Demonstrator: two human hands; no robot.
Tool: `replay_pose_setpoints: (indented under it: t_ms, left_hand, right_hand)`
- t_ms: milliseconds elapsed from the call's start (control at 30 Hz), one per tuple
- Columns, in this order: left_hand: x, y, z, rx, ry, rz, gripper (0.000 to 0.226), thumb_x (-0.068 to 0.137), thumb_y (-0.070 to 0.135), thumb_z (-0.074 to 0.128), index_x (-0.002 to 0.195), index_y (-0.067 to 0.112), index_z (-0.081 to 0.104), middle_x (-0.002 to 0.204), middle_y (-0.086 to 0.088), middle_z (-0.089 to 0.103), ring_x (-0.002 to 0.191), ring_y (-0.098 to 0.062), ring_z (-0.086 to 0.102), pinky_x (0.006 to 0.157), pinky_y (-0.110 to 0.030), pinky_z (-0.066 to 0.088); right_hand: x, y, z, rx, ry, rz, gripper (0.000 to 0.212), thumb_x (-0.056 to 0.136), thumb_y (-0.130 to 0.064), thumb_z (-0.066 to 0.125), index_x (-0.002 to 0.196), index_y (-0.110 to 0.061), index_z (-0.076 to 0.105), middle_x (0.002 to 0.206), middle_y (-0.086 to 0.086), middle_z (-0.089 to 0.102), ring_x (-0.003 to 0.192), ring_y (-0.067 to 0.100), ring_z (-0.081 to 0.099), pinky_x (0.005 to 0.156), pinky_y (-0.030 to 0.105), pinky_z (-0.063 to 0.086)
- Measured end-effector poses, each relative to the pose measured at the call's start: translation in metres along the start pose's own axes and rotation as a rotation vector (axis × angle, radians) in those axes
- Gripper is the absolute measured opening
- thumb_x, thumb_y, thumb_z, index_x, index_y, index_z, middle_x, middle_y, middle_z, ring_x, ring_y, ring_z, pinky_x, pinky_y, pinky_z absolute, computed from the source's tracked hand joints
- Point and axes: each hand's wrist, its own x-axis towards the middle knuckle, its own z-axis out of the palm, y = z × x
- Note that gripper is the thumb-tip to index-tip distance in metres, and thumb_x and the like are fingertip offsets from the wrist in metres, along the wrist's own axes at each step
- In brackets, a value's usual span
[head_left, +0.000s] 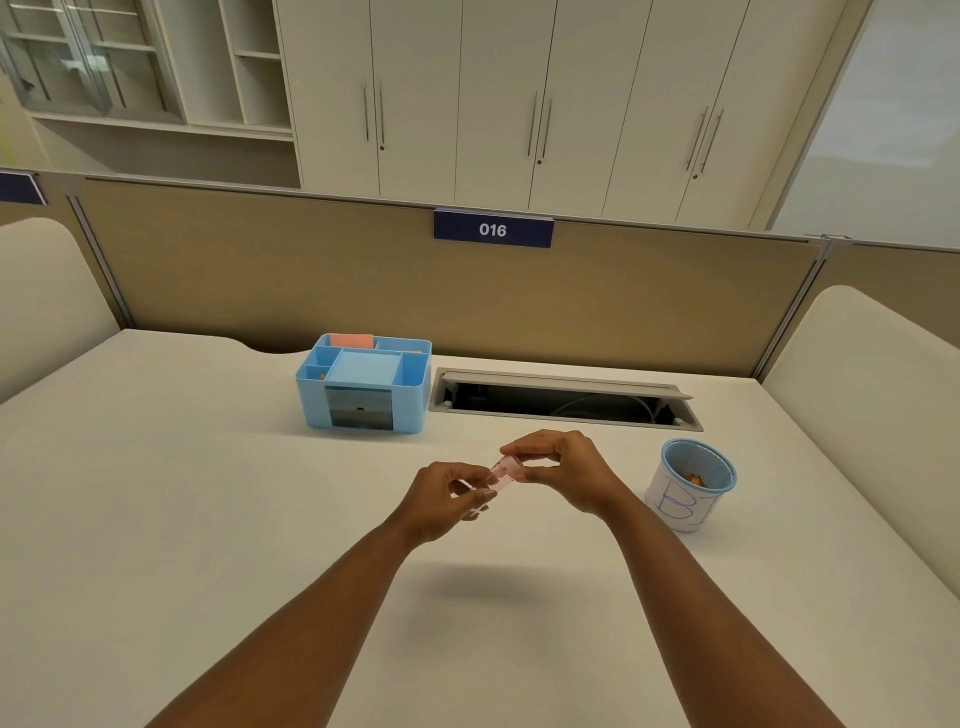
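Observation:
Both hands hold one small pink translucent object (501, 474), shaped like a short tube or capped marker, above the middle of the white desk (208, 519). My left hand (447, 499) pinches its lower left end. My right hand (563, 470) pinches its upper right end between thumb and fingers. Much of the object is hidden by the fingers.
A light blue desk organiser (366, 382) with compartments and a small drawer stands at the back, with orange items inside. An open cable tray (563, 400) lies to its right. A blue mesh cup (693, 480) wrapped in paper marked "B" stands at the right. Beige partitions surround the desk.

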Motion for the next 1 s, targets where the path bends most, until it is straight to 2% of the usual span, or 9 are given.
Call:
replay_pose_setpoints:
  t_ms: [133, 233, 300, 467, 633, 867, 1000]
  left_hand:
    - [0.001, 0.001, 0.0, -0.055, -0.06, -0.042, 0.03, 0.083, 0.012, 0.06, 0.112, 0.006, 0.06, 0.1, -0.014, 0.065, 0.073, -0.014, 0.063, 0.059, -0.014, 0.056]
    - [0.002, 0.004, 0.001, -0.112, -0.099, -0.075, 0.029, 0.085, 0.014, 0.058, 0.112, 0.005, 0.06, 0.093, -0.011, 0.065, 0.07, -0.015, 0.062, 0.058, -0.015, 0.056]
    - [0.002, 0.007, 0.002, -0.132, -0.104, -0.079, 0.028, 0.085, 0.016, 0.058, 0.111, 0.004, 0.061, 0.09, -0.009, 0.065, 0.07, -0.014, 0.062, 0.057, -0.014, 0.055]
    - [0.003, 0.01, 0.004, -0.101, -0.055, -0.069, 0.028, 0.082, 0.015, 0.062, 0.108, 0.006, 0.063, 0.094, -0.008, 0.064, 0.071, -0.015, 0.063, 0.057, -0.013, 0.055]
    - [0.004, 0.013, 0.006, -0.076, -0.042, -0.059, 0.026, 0.081, 0.015, 0.063, 0.105, 0.007, 0.064, 0.095, -0.008, 0.065, 0.071, -0.015, 0.062, 0.059, -0.015, 0.055]
    - [0.004, 0.011, 0.009, -0.034, 0.003, -0.027, 0.023, 0.078, 0.016, 0.067, 0.1, 0.008, 0.067, 0.093, -0.005, 0.063, 0.068, -0.015, 0.061, 0.056, -0.013, 0.055]
    - [0.003, 0.009, 0.007, -0.092, -0.055, -0.062, 0.022, 0.08, 0.016, 0.065, 0.101, 0.009, 0.066, 0.093, -0.007, 0.065, 0.069, -0.014, 0.064, 0.057, -0.014, 0.055]
  right_hand:
    - [0.001, 0.003, -0.003, -0.006, -0.009, 0.0, 0.03, 0.075, -0.003, 0.067, 0.104, -0.012, 0.066, 0.111, 0.011, 0.066, 0.097, 0.016, 0.06, 0.087, 0.027, 0.048]
    - [0.002, 0.004, -0.005, -0.002, -0.033, -0.001, 0.03, 0.076, -0.003, 0.066, 0.105, -0.013, 0.065, 0.114, 0.01, 0.065, 0.101, 0.019, 0.06, 0.089, 0.029, 0.048]
    - [0.001, 0.006, -0.007, 0.014, -0.033, 0.004, 0.03, 0.077, -0.004, 0.065, 0.106, -0.013, 0.065, 0.114, 0.01, 0.065, 0.101, 0.017, 0.06, 0.087, 0.026, 0.048]
    - [0.002, 0.01, -0.007, 0.007, -0.02, 0.025, 0.029, 0.078, -0.007, 0.065, 0.106, -0.014, 0.065, 0.114, 0.01, 0.065, 0.096, 0.014, 0.059, 0.078, 0.014, 0.046]
    - [0.003, 0.013, -0.003, 0.021, 0.007, 0.048, 0.023, 0.082, -0.012, 0.061, 0.104, -0.012, 0.066, 0.112, 0.01, 0.064, 0.086, 0.011, 0.057, 0.06, 0.002, 0.047]
    - [0.005, 0.015, -0.001, 0.034, 0.002, 0.064, 0.019, 0.08, -0.011, 0.064, 0.098, -0.012, 0.069, 0.104, 0.009, 0.066, 0.077, 0.011, 0.059, 0.058, 0.006, 0.05]
    - [0.005, 0.015, -0.004, 0.071, -0.024, 0.079, 0.021, 0.078, -0.012, 0.066, 0.098, -0.012, 0.069, 0.101, 0.007, 0.067, 0.079, 0.015, 0.062, 0.061, 0.01, 0.053]
